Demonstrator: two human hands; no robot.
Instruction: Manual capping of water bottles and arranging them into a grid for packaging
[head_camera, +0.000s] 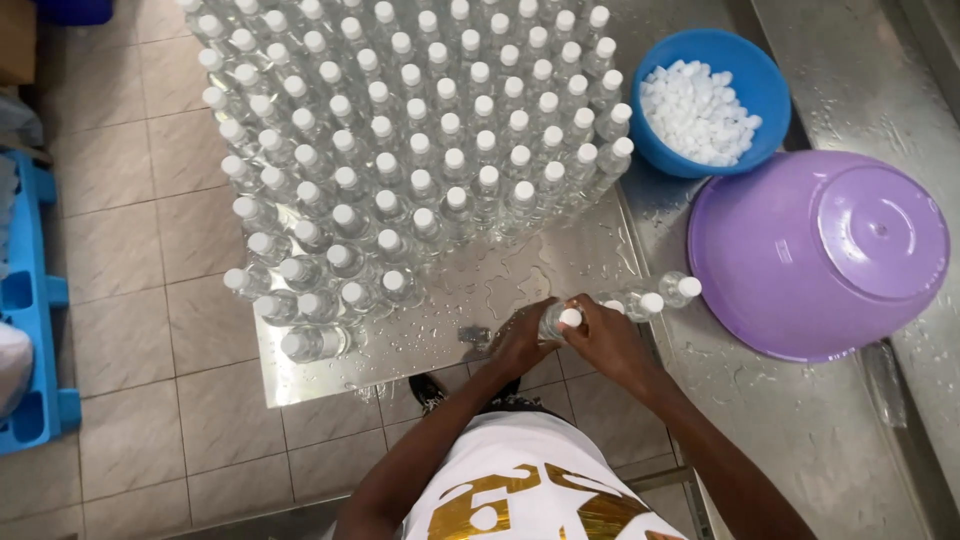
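Bottle (556, 322), one small clear one with a white cap, is sitting between two hands at the near edge of the wet metal table (500, 275). Left hand (520, 340) is wrapping closed around its body. Right hand (605, 338) is curling its fingers (578, 310) over the cap. Two more capped bottles (660, 296) are standing just beside the right hand. A big crowd of capped bottles (410, 150), too many to count, is filling the table behind. One blue bowl (735, 60) is holding lots of loose white caps (698, 112). One purple basin (815, 255) is lying upside down near it.
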